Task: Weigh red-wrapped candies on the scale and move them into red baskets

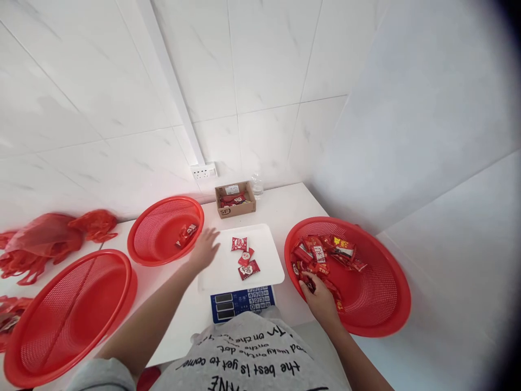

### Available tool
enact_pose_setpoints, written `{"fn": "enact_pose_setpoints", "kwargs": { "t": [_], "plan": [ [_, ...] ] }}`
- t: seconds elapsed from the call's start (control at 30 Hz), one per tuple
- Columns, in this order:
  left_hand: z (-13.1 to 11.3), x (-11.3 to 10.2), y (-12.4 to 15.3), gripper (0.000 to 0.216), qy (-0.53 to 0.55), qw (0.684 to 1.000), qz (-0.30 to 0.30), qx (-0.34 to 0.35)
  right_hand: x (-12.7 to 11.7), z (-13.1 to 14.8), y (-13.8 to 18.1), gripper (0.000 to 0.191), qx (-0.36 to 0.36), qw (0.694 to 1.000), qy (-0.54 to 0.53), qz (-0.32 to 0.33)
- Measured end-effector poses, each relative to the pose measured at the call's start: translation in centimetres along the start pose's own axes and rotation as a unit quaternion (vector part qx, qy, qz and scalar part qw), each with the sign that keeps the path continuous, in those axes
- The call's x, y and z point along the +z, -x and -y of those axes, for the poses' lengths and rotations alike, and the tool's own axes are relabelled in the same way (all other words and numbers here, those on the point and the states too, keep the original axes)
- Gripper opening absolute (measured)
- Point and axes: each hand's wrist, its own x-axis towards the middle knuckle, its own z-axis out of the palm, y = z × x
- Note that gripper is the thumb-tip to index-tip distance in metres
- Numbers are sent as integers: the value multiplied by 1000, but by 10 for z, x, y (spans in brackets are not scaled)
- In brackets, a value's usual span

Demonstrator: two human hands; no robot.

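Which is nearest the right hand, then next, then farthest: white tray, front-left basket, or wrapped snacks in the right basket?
From the right hand, head view:
1. Wrapped snacks, touching it, in the right basket.
2. White tray, in the middle.
3. Front-left basket, far left.

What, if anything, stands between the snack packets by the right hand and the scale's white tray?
The left rim of the perforated red basket stands between the snack packets, which the right hand touches inside it, and the white tray; nothing else visible does.
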Motion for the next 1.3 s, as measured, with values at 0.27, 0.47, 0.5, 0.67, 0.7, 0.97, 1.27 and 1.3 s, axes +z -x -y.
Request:
{"fn": "enact_pose_setpoints", "kwargs": {
  "t": [0.27,0.47,0.5,0.67,0.7,0.97,1.27,1.3],
  "plan": [
    [-65,45,-5,52,-5,988,130,84,-1,4,3,44,0,1000,0,-6],
    [-38,24,-11,45,-18,997,69,-1,-2,7,4,43,3,1000,-9,0],
    [-29,16,-13,44,-23,998,47,-26,-2,7,4,42,1,1000,-9,0],
    [6,-27,-25,49,-35,978,-104,-178,-2,7,1,42,-4,1000,-4,-7],
    [6,-29,-25,49,-20,977,-113,-180,-2,6,1,42,-5,1000,-3,-7],
    [-67,30,5,37,74,994,82,-20,-3,8,1,44,-2,1000,-4,-3],
    [-63,40,9,38,73,992,93,-36,-3,7,2,43,-5,1000,-3,-6],
    [-53,33,7,38,70,993,77,-50,-3,7,1,42,-6,1000,-5,-6]
  ]
}}
